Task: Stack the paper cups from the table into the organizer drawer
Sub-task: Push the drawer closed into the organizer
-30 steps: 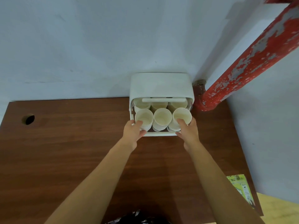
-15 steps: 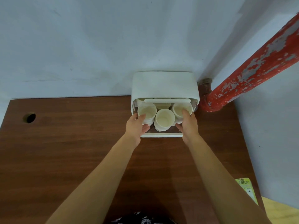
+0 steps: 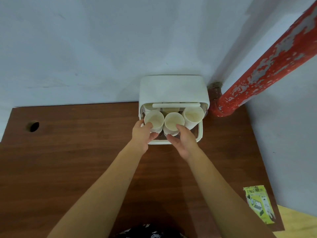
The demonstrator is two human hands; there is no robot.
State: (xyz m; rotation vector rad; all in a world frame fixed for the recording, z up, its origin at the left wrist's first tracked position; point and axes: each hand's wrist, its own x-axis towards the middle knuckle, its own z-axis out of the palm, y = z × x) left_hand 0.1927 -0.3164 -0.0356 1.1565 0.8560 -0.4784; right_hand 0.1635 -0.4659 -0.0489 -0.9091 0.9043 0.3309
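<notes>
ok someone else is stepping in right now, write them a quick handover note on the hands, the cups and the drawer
Left hand: thumb hooked over the rim of the front left cup stack, fingers round its side.
Right hand: thumb on the rim of the front middle cup stack, fingers at the drawer front.
Drawer of the white organizer: pulled out, holding three stacks in front, including the front right cup stack, and more cups behind under the handle.
Done: no loose cups in view on the table; all visible ones are in the drawer.
Left: settle the two held stacks, let go, probably push the drawer shut.
</notes>
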